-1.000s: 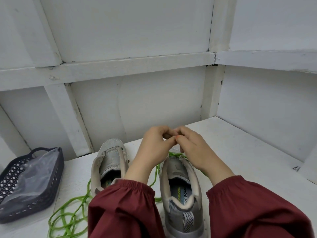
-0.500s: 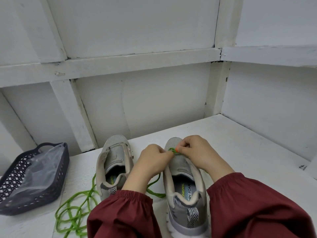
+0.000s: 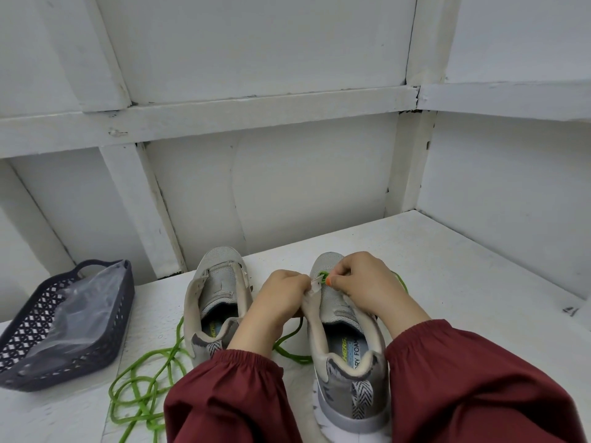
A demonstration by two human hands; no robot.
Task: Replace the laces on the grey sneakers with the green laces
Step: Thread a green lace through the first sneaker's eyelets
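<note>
Green lace (image 3: pixel 323 274): we see it at the toe-end eyelets of the right sneaker (image 3: pixel 335 303), near the worktop's (image 3: pixel 463 282) front edge; its slack lies front left.
Right hand (image 3: pixel 364 284): pinches the lace, we think to thread it.
Left hand (image 3: pixel 281 298): grips the eyelet flap (image 3: pixel 315 284), steadying it.
Left sneaker (image 3: pixel 220 282): beside, unlaced.
Basket (image 3: pixel 80 369): at left edge.

- White painted walls (image 3: pixel 303 199) met in a corner at the right.
- A horizontal beam (image 3: pixel 256 113) crossed upright posts (image 3: pixel 136 206).
- The white tabletop (image 3: pixel 463 282) lay scuffed under soft, even light.
</note>
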